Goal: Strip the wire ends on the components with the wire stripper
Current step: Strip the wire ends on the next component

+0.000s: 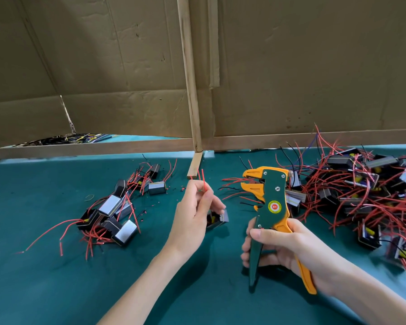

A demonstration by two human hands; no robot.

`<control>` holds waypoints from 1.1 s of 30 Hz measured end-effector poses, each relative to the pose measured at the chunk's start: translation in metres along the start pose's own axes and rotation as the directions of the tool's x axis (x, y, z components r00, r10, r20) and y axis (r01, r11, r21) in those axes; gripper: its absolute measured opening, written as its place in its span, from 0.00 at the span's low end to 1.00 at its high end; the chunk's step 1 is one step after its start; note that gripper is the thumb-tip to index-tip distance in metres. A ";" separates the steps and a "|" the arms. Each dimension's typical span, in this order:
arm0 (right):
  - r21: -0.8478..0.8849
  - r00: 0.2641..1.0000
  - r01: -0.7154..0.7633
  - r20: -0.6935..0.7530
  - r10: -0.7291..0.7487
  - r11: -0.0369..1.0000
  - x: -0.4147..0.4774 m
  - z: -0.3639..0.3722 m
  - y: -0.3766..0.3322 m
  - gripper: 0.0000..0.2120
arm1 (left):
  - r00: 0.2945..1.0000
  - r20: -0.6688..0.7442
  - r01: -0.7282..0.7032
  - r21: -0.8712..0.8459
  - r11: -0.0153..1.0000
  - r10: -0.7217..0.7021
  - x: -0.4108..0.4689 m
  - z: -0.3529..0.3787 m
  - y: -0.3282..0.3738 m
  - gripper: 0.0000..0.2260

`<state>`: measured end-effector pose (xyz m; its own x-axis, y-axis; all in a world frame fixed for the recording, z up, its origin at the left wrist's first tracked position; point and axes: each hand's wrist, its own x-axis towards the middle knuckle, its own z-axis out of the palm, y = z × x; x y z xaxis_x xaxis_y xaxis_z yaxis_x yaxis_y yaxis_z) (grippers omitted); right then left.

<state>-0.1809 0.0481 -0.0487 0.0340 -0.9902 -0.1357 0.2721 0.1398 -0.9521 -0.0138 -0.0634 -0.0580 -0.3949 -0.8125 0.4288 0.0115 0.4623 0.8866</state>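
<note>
Hands, two, bare. Left hand (197, 207), left of the wire stripper (272, 202): thumb and forefinger pinch a red wire (204, 181) below its tip, which stands upright above the fingertips. The lower fingers curl against a black component (218, 219) with a grey metal face. Whether it is lifted or rests on the counter cannot be told. Right hand (288, 245): fingers and thumb wrapped round both stripper handles, one dark green, one orange.

Wire stripper: upright between the hands, apart from the pinched wire. Dark green body, silver rivets, round red-and-yellow label. Orange jaws at the top, parted, pointing left towards the wire.

Left of the stripper, past the left hand: small heap (117, 214) of components, black blocks with silver-grey faces, red leads trailing over the counter (56, 289). Thin loose ring (89, 197) at that heap's far side. Red and black scraps (182, 189) scattered between the heap and the left hand.

Right of the stripper and behind it: large heap (361, 195) of like components, tangled red leads with a few black and blue, crowding close to the stripper's head.

Counter: dark teal surface.

Behind the stripper: wooden post (190, 90), upright, slightly left; wooden rail (92, 146) along the counter's back edge; cardboard sheets (314, 66) as a backing wall, creased and dented.
</note>
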 end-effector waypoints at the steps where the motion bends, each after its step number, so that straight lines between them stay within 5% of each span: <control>1: 0.004 1.000 -0.002 0.000 0.002 1.000 0.000 0.000 0.000 0.09 | 1.000 0.002 -0.002 0.010 1.000 0.002 -0.001 0.000 -0.001 0.05; 7: -0.004 1.000 -0.010 0.004 0.010 1.000 0.000 0.000 -0.001 0.09 | 0.993 -0.079 -0.066 0.262 0.963 0.089 -0.002 -0.001 -0.005 0.05; 12: -0.020 1.000 -0.021 0.012 0.021 1.000 -0.001 0.001 -0.001 0.09 | 0.996 0.025 -0.087 0.351 0.932 0.083 -0.004 -0.005 -0.004 0.11; 23: -0.056 0.998 -0.037 0.039 0.040 0.998 -0.004 0.002 -0.005 0.08 | 0.996 -0.082 0.037 -0.016 0.999 -0.038 0.000 -0.005 0.013 0.06; 33: -0.113 0.994 -0.002 0.106 0.014 0.994 -0.009 0.006 -0.006 0.04 | 0.987 -0.153 0.037 -0.111 0.993 -0.054 -0.003 -0.001 0.029 0.04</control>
<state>-0.1770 0.0561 -0.0398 0.1399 -0.9829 -0.1195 0.1618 0.1418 -0.9766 -0.0112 -0.0485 -0.0337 -0.2495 -0.8809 0.4021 0.0984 0.3901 0.9155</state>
